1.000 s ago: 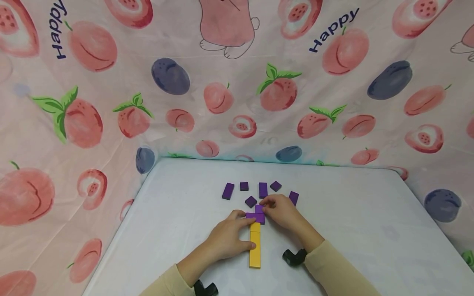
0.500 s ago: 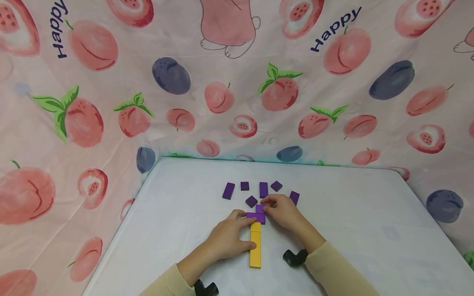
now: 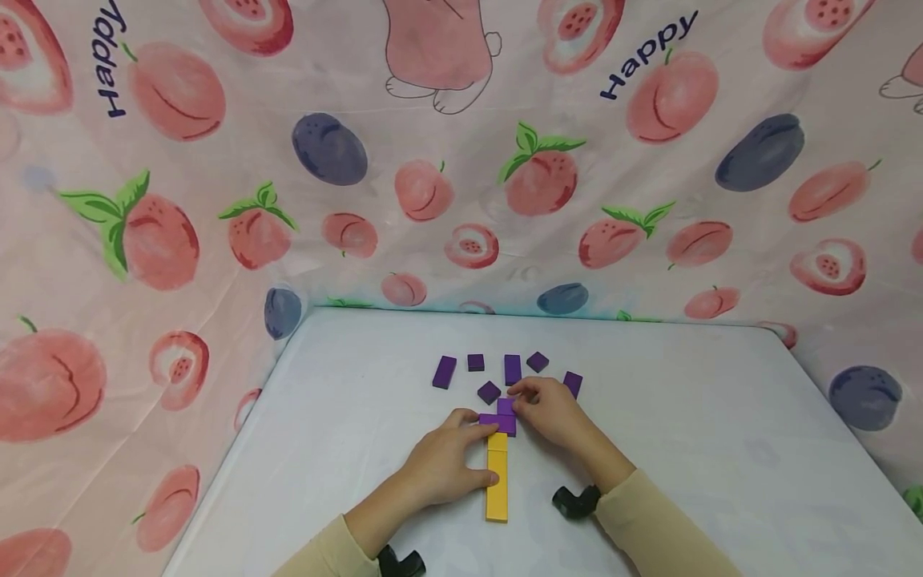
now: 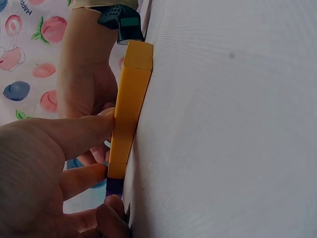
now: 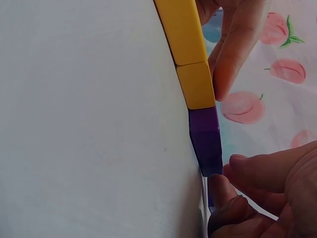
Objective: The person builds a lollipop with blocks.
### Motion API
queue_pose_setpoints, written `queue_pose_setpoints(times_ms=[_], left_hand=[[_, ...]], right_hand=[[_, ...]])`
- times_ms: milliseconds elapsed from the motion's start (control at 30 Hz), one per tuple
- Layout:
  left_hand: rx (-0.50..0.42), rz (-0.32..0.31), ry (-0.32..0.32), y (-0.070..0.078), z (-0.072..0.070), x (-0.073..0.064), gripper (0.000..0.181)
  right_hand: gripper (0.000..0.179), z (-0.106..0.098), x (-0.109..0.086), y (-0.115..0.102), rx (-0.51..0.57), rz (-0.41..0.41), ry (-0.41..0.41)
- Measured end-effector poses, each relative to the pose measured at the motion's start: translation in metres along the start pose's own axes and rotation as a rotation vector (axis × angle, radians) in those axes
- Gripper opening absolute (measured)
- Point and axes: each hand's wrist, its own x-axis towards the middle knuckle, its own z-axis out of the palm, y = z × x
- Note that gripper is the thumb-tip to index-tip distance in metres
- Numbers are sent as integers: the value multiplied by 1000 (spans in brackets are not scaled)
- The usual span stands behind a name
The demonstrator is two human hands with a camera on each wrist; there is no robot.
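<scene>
– How is the left hand (image 3: 447, 458) placed?
– Its fingers are spread apart. The side of a long yellow rectangular block (image 3: 497, 493) is touched by the thumb, and the index fingertip is laid near the seam between a small yellow square block (image 3: 498, 441) and a purple rectangular block (image 3: 506, 424) set crosswise.
– And the right hand (image 3: 551, 413)?
– A small purple square block (image 3: 505, 405) is pinched between its thumb and fingers; that block is partly covered by them.
– Where is it held?
– Against the far side of the crosswise block, at its right half. The yellow pair is lined up on the near side, end to end, on the white table (image 3: 721, 449).
– What is seen beyond?
– Six loose purple blocks (image 3: 512, 369), three rectangular and three square, are scattered there; one rectangular block is partly hidden by the right hand.
</scene>
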Motion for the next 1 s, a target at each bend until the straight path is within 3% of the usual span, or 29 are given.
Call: queue_pose_setpoints(times_ms=[1000], left_hand=[[-18, -27, -13, 4, -2, -2, 72]], right_hand=[[39, -20, -11, 3, 17, 25, 19]])
